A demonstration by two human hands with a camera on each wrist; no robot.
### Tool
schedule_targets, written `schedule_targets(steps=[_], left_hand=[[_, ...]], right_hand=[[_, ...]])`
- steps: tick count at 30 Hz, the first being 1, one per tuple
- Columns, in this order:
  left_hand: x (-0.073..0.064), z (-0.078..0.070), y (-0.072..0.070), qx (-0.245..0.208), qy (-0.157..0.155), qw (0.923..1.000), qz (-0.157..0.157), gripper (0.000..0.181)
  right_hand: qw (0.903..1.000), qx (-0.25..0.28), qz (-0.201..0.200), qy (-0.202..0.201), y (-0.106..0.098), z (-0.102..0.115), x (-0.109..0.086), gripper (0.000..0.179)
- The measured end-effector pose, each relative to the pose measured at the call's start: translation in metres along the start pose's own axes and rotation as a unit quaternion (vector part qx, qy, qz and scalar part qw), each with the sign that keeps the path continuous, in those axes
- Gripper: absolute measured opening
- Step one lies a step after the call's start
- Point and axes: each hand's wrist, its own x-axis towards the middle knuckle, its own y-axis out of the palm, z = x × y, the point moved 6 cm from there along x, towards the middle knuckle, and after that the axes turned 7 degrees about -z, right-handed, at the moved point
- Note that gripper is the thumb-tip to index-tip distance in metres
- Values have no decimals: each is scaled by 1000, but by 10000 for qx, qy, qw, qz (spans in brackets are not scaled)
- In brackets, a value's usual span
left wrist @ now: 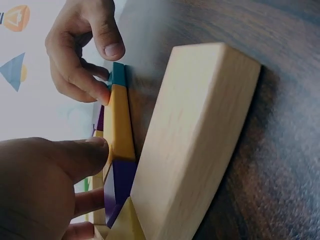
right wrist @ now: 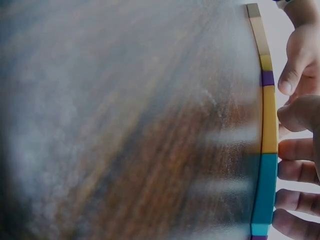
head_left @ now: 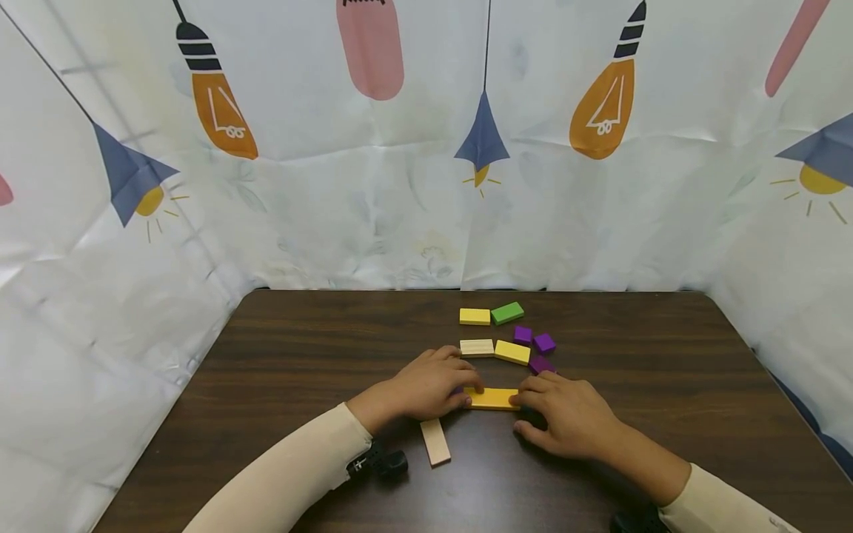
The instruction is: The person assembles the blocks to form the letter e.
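Note:
In the head view a long yellow-orange block point(head_left: 494, 399) lies on the dark table between both hands. My left hand point(head_left: 429, 385) touches its left end with thumb and index finger. My right hand point(head_left: 566, 414) touches the right end with a fingertip, its thumb held apart. Seen from the left wrist, the block meets a purple block point(left wrist: 122, 180) and a teal block point(left wrist: 118, 75) end to end. A second yellow block point(left wrist: 125, 225) sits beside the purple one, near a pale wooden block point(left wrist: 195, 135). Right fingers rest along the teal block point(right wrist: 265, 192) in the right wrist view.
Behind the hands lie a yellow block point(head_left: 474, 317), a green block point(head_left: 508, 313), a pale block point(head_left: 476, 348), another yellow block point(head_left: 512, 352) and several purple blocks point(head_left: 544, 343). A patterned curtain point(head_left: 373, 192) hangs at the table's far edge.

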Motion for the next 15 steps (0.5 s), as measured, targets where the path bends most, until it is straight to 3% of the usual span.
schedule_targets(steps=[15], left_hand=[[-1, 6, -2, -327, -143, 9993, 84, 37]], right_hand=[[9997, -37, 235, 99, 0, 0, 1, 36]])
